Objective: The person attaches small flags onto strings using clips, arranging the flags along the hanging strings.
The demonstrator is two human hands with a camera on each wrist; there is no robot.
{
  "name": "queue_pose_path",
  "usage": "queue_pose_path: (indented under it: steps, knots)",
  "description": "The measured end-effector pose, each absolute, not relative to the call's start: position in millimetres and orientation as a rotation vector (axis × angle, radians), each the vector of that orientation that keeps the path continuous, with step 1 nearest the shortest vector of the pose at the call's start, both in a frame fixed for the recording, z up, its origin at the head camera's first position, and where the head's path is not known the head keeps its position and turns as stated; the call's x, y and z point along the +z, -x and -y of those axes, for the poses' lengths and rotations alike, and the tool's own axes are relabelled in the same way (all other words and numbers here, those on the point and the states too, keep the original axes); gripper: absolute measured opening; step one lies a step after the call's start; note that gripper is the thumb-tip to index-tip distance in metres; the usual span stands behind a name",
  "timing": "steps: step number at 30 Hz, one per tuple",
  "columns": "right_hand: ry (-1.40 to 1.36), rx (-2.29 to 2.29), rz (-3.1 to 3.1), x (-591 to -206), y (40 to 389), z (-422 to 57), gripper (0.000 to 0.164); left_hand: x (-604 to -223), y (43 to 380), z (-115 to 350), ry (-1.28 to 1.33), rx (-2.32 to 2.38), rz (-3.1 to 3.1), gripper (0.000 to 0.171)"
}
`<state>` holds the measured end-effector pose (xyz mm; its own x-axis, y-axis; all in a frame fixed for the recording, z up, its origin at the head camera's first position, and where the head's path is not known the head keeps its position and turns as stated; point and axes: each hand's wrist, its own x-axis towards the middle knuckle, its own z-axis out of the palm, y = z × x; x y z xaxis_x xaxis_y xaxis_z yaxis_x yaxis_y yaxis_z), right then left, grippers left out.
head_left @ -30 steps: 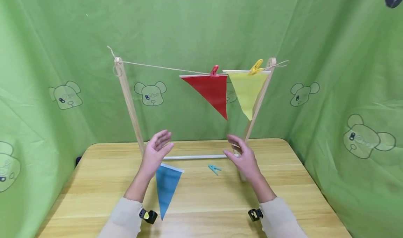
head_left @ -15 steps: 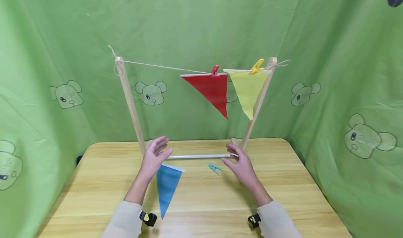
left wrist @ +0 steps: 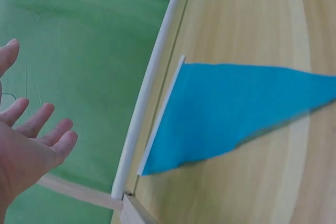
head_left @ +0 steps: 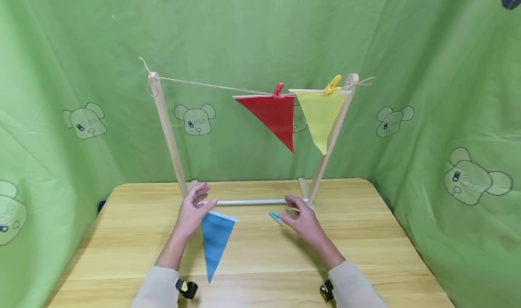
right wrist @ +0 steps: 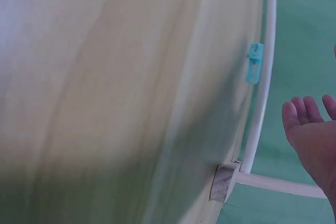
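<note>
My left hand [head_left: 193, 212] hovers just above and left of the blue pennant [left wrist: 226, 111], its fingers spread and nothing in them. The pennant lies flat on the table, white edge toward the back, tip toward me. Over to the right, my right hand [head_left: 304, 218] is lower, thumb near the light-blue clothespin [head_left: 274, 217]. In the right wrist view a gap shows between the fingers and the clothespin [right wrist: 254, 64]. On the string [head_left: 211, 86], a red clothespin [head_left: 278, 91] holds a red pennant [head_left: 277, 116] and a yellow clothespin [head_left: 331, 87] holds a yellow pennant [head_left: 321, 118].
Two wooden posts, left [head_left: 168, 134] and right [head_left: 331, 143], carry the string. A white rod [head_left: 250, 202] joins them low down, behind the blue pennant and clothespin. A green printed curtain [head_left: 244, 36] surrounds the wooden table [head_left: 252, 258].
My right hand has come down and inward toward the light-blue clothespin, now partly covering it. The left hand has lowered a little and shifted slightly left. The pennants stay where they were.
</note>
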<state>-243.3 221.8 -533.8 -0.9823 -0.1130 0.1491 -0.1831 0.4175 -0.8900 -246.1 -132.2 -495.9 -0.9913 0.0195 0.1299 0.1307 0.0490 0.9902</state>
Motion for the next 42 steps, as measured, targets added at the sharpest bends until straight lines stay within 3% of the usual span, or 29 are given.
queue_pose_path:
  steps: [24,42]
  knots:
    - [-0.248,1.388,2.818,-547,246,-211,0.068,-524,240,147,0.002,-1.854,2.495,0.081]
    - [-0.276,1.204,2.913,-551,250,-211,0.066,-541,237,140,-0.122,-1.686,2.585,0.071]
